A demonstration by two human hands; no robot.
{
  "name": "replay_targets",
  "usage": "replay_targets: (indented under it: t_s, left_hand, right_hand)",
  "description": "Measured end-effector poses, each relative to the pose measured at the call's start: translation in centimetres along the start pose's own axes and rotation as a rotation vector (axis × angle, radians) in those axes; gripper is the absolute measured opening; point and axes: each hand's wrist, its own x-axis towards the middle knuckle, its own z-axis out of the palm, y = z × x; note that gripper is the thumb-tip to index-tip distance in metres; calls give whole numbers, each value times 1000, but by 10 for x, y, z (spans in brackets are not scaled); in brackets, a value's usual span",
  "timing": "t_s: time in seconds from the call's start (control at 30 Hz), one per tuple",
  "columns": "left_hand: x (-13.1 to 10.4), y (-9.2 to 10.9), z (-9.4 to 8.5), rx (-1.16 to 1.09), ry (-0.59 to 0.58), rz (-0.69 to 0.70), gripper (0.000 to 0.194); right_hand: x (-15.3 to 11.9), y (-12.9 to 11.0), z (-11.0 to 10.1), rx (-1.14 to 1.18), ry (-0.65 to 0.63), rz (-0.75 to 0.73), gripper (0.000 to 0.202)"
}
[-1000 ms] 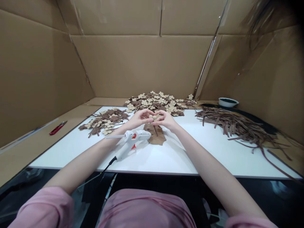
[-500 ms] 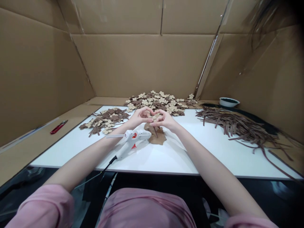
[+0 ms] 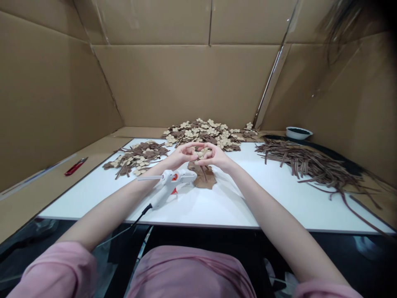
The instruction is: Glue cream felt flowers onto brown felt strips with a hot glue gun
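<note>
My left hand (image 3: 185,155) and my right hand (image 3: 216,156) meet at the middle of the white board, their fingers curved round a beige flower (image 3: 203,153). Both hands are closed on this flower. A thin brown strip (image 3: 204,171) hangs below it, over a brown, irregular patch (image 3: 208,180). Just left of the patch stands a white glue gun (image 3: 169,183) with a red trigger, its nozzle pointing right, under my left forearm.
Beige and brown flowers are heaped at the back (image 3: 203,134), with a smaller pile (image 3: 141,155) on the left. Brown strips (image 3: 305,161) lie at the right, before a white bowl (image 3: 298,133). A red cutter (image 3: 75,166) rests at far left.
The fingertips of both hands have shifted slightly around the flower, and my left fingers reach a bit further right. The strip below now shows as two strands.
</note>
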Motion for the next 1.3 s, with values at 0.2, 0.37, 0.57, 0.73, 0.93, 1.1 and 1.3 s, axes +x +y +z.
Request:
replay_targets:
  t_s: [0.2,0.37,0.57,0.73,0.93,1.1,1.3]
  left_hand:
    - [-1,3,2,125,-5,22,55]
    - [-4,9,6,222,4,60,49]
    - [-3,8,7,128,48,47,44]
    - [-3,6,4,36,55,-1,48]
    - [-5,8,3,153,-16,40,52]
    - [-7,14,8,229,0,64,46]
    - [-5,10,6,163,14,64,43]
  right_hand:
    - [0,2,0,-20,9,13,62]
    - [-1,2,0,-23,1,7,59]
    - [-1,0,1,-2,-4,9,60]
    - [-2,-1,1,-6,-11,13,58]
    - [-2,-1,1,-1,9,32,61]
    - [-1,0,0,0,4,36,60]
    - [-2,-1,1,-3,-6,32,61]
